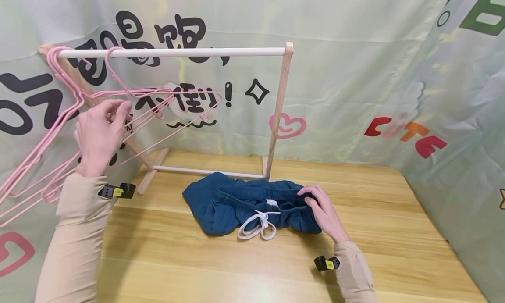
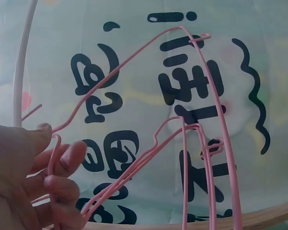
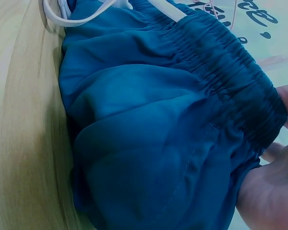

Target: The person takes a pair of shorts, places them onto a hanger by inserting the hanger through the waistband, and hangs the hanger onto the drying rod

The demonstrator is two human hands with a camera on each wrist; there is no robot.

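Observation:
At the left of the head view, my left hand (image 1: 100, 132) holds a pink wire hanger (image 2: 222, 123) just below its hook, with the fingers curled round the wire. The hook loops over the white rail (image 1: 236, 52) of a small rack. Dark blue drawstring pants (image 1: 213, 211) lie bunched on the table, their elastic waistband (image 1: 252, 193) facing up and a white drawstring (image 1: 258, 228) tied in a bow at the front. My right hand (image 1: 325, 213) grips the waistband at its right end, fingertips at the opening; in the right wrist view the cloth partly hides the fingers.
More pink hangers (image 1: 35, 151) hang bunched at the rail's left end. The rack's wooden post (image 1: 278, 114) and lower white bar (image 1: 209, 172) stand behind the pants on the wooden table (image 1: 378, 215). A printed curtain (image 1: 339, 83) closes off the back and sides.

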